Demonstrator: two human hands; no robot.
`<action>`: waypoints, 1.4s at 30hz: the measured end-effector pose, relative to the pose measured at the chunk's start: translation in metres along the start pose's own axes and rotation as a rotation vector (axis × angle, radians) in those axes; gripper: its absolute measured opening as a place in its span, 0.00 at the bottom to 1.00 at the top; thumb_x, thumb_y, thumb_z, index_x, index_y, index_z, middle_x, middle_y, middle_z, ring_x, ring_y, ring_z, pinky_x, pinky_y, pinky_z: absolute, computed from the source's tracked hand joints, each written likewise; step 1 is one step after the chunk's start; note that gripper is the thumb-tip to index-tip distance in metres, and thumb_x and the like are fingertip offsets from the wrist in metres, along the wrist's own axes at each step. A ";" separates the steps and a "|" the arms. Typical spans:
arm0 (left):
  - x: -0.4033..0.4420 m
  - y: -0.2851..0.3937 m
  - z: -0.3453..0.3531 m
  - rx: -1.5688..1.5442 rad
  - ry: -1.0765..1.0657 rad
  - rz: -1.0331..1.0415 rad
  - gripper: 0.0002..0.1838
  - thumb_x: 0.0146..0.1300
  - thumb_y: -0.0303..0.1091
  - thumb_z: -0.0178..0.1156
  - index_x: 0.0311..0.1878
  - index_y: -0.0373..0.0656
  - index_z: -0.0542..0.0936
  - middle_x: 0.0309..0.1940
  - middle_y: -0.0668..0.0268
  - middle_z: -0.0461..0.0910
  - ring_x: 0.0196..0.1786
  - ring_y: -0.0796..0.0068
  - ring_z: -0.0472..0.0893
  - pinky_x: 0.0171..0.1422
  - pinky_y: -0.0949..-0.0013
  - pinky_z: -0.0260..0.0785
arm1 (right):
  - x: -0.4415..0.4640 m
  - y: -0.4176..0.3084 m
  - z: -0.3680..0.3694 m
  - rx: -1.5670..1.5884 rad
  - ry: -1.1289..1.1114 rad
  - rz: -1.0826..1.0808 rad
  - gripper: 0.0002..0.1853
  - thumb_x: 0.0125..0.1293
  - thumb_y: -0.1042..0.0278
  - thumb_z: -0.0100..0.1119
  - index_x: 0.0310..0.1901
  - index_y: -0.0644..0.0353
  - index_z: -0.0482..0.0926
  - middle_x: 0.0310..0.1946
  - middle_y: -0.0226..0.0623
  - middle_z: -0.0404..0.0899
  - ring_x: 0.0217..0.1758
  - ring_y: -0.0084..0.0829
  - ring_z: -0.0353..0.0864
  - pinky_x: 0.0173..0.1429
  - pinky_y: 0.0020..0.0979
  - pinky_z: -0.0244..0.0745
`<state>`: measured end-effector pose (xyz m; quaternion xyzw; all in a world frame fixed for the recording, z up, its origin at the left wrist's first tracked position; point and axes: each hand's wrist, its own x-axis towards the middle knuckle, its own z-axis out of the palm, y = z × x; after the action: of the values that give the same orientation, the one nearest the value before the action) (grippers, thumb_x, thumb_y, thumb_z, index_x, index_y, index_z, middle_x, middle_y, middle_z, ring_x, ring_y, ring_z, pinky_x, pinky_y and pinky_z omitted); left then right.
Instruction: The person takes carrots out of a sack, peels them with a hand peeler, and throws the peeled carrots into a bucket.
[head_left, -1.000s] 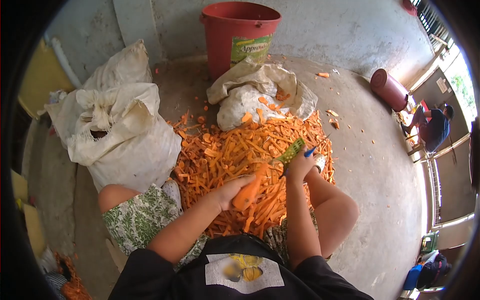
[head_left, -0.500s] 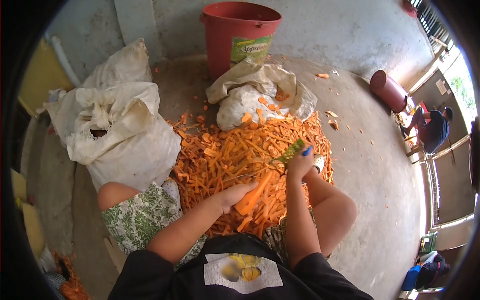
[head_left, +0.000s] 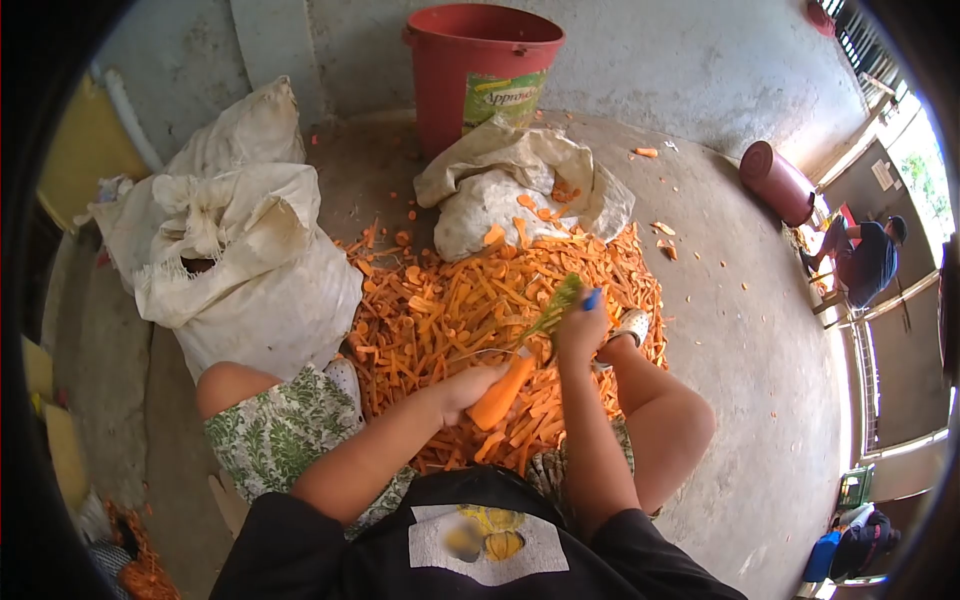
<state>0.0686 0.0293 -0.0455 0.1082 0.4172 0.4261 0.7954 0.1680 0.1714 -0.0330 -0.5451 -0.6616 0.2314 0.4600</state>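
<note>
My left hand (head_left: 468,388), closed, grips a thick peeled carrot (head_left: 503,393) just above the heap, its narrower end tilted up and away from me. My right hand (head_left: 582,328) is wrapped round the blue handle of a knife (head_left: 553,313) with a broad, green-patterned blade. The blade slants down to the left, and its tip is close to the carrot's upper end; I cannot tell if they touch. Beneath both hands spreads a big heap of carrot pieces (head_left: 470,310), mostly strips and round slices.
A whitish sack (head_left: 480,215) lies behind the heap, before a red bin (head_left: 435,95). Bulging white sacks (head_left: 265,290) stand at left. My bent legs flank the heap. Farther right, a dark red barrel (head_left: 775,185) leans near a seated person (head_left: 868,260); another person is at lower right.
My right hand has moved slightly left and toward me, bringing the knife down so its tip is near the carrot's end. My left hand and the carrot have hardly moved.
</note>
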 end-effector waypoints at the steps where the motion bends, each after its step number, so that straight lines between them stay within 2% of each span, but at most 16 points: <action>1: -0.006 0.001 0.007 0.057 0.001 0.011 0.19 0.67 0.46 0.39 0.41 0.40 0.71 0.30 0.61 0.75 0.30 0.74 0.77 0.32 0.70 0.72 | 0.019 0.024 0.001 0.045 0.020 0.122 0.14 0.65 0.62 0.43 0.29 0.64 0.70 0.18 0.41 0.71 0.20 0.35 0.68 0.26 0.34 0.62; 4: -0.011 0.012 0.013 0.131 0.050 0.044 0.21 0.67 0.48 0.38 0.46 0.39 0.70 0.29 0.63 0.74 0.29 0.77 0.76 0.34 0.73 0.72 | 0.035 0.047 -0.009 0.042 0.087 0.157 0.15 0.65 0.62 0.43 0.29 0.65 0.70 0.17 0.39 0.69 0.19 0.32 0.67 0.26 0.33 0.61; 6: -0.013 0.021 0.001 0.345 0.070 0.246 0.21 0.67 0.47 0.39 0.48 0.37 0.69 0.31 0.63 0.75 0.30 0.76 0.76 0.35 0.73 0.72 | 0.031 0.047 -0.012 0.155 0.035 0.144 0.15 0.64 0.61 0.44 0.29 0.66 0.71 0.15 0.39 0.68 0.18 0.29 0.66 0.25 0.32 0.60; 8: -0.008 0.022 -0.012 0.371 0.139 0.306 0.22 0.65 0.47 0.44 0.47 0.36 0.71 0.31 0.64 0.75 0.30 0.75 0.76 0.36 0.73 0.70 | 0.019 0.015 -0.022 -0.021 -0.507 0.098 0.15 0.63 0.59 0.47 0.29 0.66 0.72 0.16 0.43 0.69 0.19 0.33 0.69 0.27 0.34 0.62; 10: -0.018 0.035 -0.008 0.906 0.411 0.464 0.24 0.61 0.50 0.50 0.45 0.35 0.71 0.28 0.61 0.75 0.28 0.71 0.76 0.35 0.67 0.68 | 0.003 -0.008 -0.027 -0.121 -0.737 -0.034 0.15 0.62 0.59 0.48 0.30 0.65 0.73 0.18 0.47 0.72 0.23 0.40 0.73 0.30 0.38 0.65; 14: -0.027 0.048 -0.006 1.067 0.620 0.511 0.21 0.57 0.48 0.55 0.36 0.36 0.73 0.21 0.59 0.74 0.25 0.65 0.75 0.32 0.65 0.65 | -0.012 -0.029 -0.031 -0.313 -0.926 -0.142 0.12 0.58 0.63 0.51 0.29 0.64 0.74 0.21 0.50 0.74 0.28 0.48 0.74 0.34 0.42 0.67; 23: -0.042 0.059 -0.003 1.442 0.577 0.671 0.19 0.54 0.48 0.57 0.28 0.38 0.73 0.21 0.54 0.74 0.26 0.56 0.75 0.31 0.61 0.66 | -0.017 -0.009 -0.023 -0.186 -0.948 -0.097 0.13 0.58 0.62 0.51 0.25 0.65 0.72 0.20 0.51 0.73 0.26 0.49 0.73 0.33 0.42 0.67; 25: -0.041 0.058 -0.007 1.473 0.587 0.682 0.19 0.53 0.48 0.58 0.29 0.38 0.73 0.20 0.57 0.74 0.25 0.60 0.76 0.30 0.63 0.66 | -0.019 -0.006 -0.017 -0.163 -0.982 -0.052 0.14 0.58 0.61 0.51 0.25 0.65 0.72 0.20 0.51 0.73 0.26 0.48 0.73 0.33 0.41 0.67; 27: -0.043 0.057 -0.010 1.508 0.595 0.691 0.19 0.53 0.47 0.59 0.29 0.38 0.73 0.19 0.60 0.74 0.24 0.64 0.76 0.29 0.65 0.66 | -0.021 0.006 -0.008 -0.131 -0.962 -0.045 0.14 0.57 0.61 0.53 0.27 0.65 0.73 0.18 0.46 0.71 0.24 0.37 0.72 0.32 0.37 0.65; 29: -0.050 0.054 -0.008 0.758 0.048 0.762 0.18 0.53 0.45 0.60 0.31 0.38 0.73 0.18 0.69 0.72 0.22 0.76 0.74 0.28 0.71 0.65 | -0.016 0.030 0.003 -0.302 -1.025 0.036 0.13 0.58 0.60 0.52 0.29 0.64 0.75 0.20 0.47 0.73 0.24 0.41 0.73 0.33 0.37 0.67; 31: -0.062 0.058 0.014 0.716 -0.006 0.811 0.17 0.54 0.45 0.60 0.30 0.39 0.73 0.21 0.70 0.72 0.25 0.78 0.73 0.30 0.72 0.65 | -0.019 0.045 0.016 -0.463 -1.084 0.115 0.14 0.58 0.60 0.51 0.31 0.63 0.77 0.21 0.49 0.75 0.25 0.45 0.74 0.33 0.38 0.68; 34: -0.061 0.059 0.031 0.685 -0.064 0.955 0.17 0.54 0.44 0.61 0.34 0.38 0.73 0.28 0.70 0.70 0.33 0.77 0.73 0.40 0.73 0.66 | -0.047 0.056 0.034 -0.067 -1.218 0.021 0.14 0.58 0.60 0.52 0.37 0.63 0.77 0.28 0.43 0.78 0.28 0.35 0.76 0.35 0.36 0.69; 36: -0.053 0.058 0.033 1.031 0.157 1.255 0.17 0.53 0.42 0.62 0.37 0.38 0.75 0.31 0.69 0.70 0.37 0.75 0.73 0.44 0.72 0.65 | -0.066 0.047 0.043 0.189 -1.207 0.036 0.14 0.58 0.60 0.52 0.39 0.62 0.77 0.31 0.39 0.78 0.31 0.32 0.76 0.35 0.35 0.70; 39: -0.055 0.058 0.035 1.063 0.314 1.168 0.14 0.50 0.35 0.64 0.39 0.40 0.77 0.33 0.67 0.71 0.39 0.73 0.73 0.46 0.72 0.65 | -0.068 0.023 0.034 0.854 -0.981 -0.021 0.14 0.58 0.62 0.53 0.43 0.60 0.75 0.34 0.34 0.78 0.33 0.28 0.76 0.37 0.33 0.70; 41: -0.055 0.062 0.027 1.015 0.384 1.117 0.14 0.46 0.27 0.65 0.39 0.39 0.77 0.34 0.65 0.74 0.38 0.74 0.74 0.45 0.73 0.66 | -0.048 0.026 0.028 0.974 -1.022 0.795 0.13 0.60 0.63 0.53 0.44 0.61 0.74 0.32 0.31 0.77 0.31 0.27 0.75 0.35 0.29 0.70; 42: -0.058 0.067 0.023 1.017 0.379 1.119 0.14 0.46 0.27 0.65 0.39 0.39 0.77 0.34 0.65 0.74 0.38 0.74 0.74 0.45 0.73 0.66 | -0.041 0.023 0.023 0.976 -1.017 0.792 0.13 0.60 0.63 0.53 0.44 0.61 0.74 0.32 0.31 0.77 0.31 0.27 0.75 0.35 0.29 0.70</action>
<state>0.0303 0.0297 0.0376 0.5794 0.5735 0.5316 0.2298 0.1593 0.1446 -0.0770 -0.3046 -0.3721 0.8596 0.1728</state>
